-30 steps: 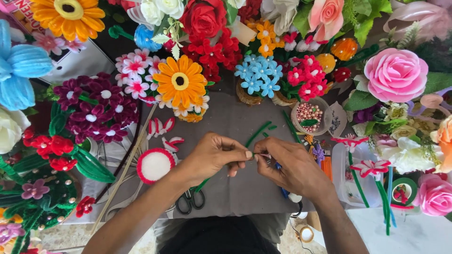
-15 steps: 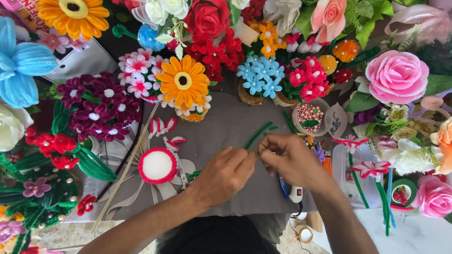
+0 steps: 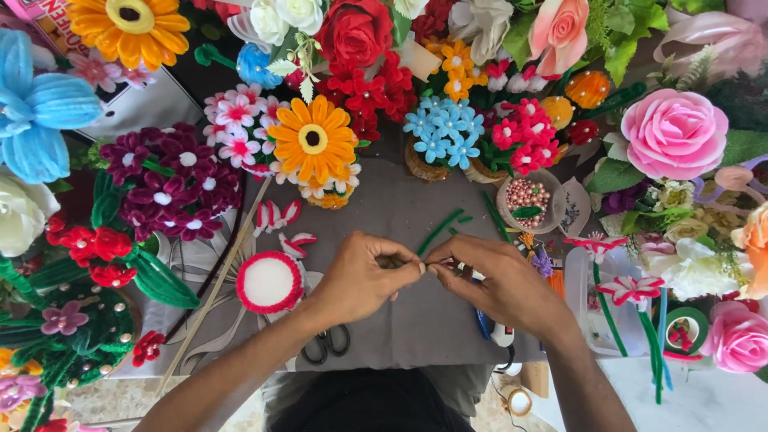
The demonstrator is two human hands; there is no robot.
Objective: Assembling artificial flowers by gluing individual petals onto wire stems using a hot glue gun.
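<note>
My left hand (image 3: 364, 276) and my right hand (image 3: 498, 280) meet fingertip to fingertip over the grey cloth (image 3: 400, 212). Between the pinched fingers is a small pink and white fuzzy craft piece (image 3: 438, 263), mostly hidden by the fingers. A green fuzzy wire stem (image 3: 440, 230) lies on the cloth just beyond the hands. A round white pad with a red fuzzy rim (image 3: 269, 282) lies left of my left hand. Black-handled scissors (image 3: 326, 342) lie under my left wrist.
Handmade fuzzy-wire flowers ring the cloth: an orange daisy (image 3: 313, 141), blue blossoms (image 3: 442, 132), purple blooms (image 3: 168, 180), a pink rose (image 3: 674, 132). A small bowl of pink beads (image 3: 526, 198) stands at the right. Red and white petals (image 3: 280, 218) lie nearby.
Both hands have shifted slightly, staying pinched together on the small piece. The scissors, covered half a second ago, show again under my left wrist.
</note>
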